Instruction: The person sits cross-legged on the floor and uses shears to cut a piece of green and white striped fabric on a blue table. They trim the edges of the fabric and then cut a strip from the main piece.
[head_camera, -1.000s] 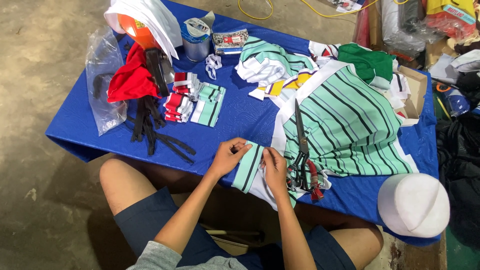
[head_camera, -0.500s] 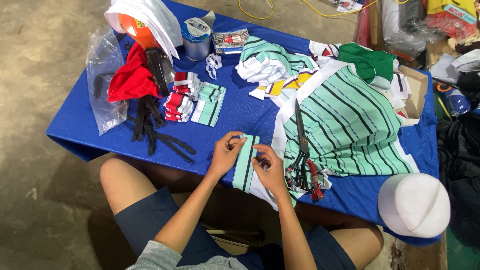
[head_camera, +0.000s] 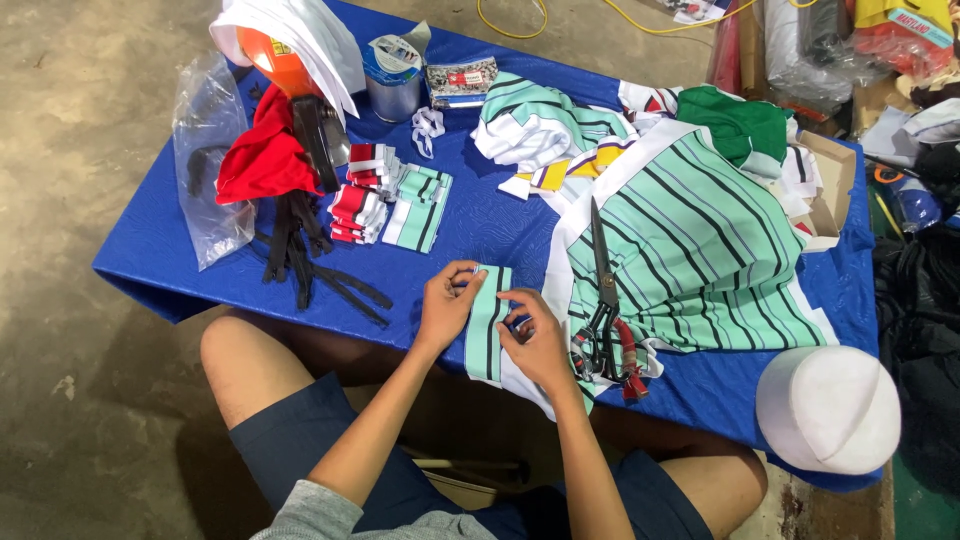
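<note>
Striped strip (head_camera: 487, 322) overhangs table (head_camera: 480, 230) edge, fingers (head_camera: 462, 283) pinching top.

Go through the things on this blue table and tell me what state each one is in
Narrow green striped fabric strip: pinched between left hand and right hand.
Long black scissors with red-wrapped handles: closed, lying on large striped cloth.
Clear plastic bag: crumpled, open.
Grey tape roll: upright.
White cap: dome up.
</note>
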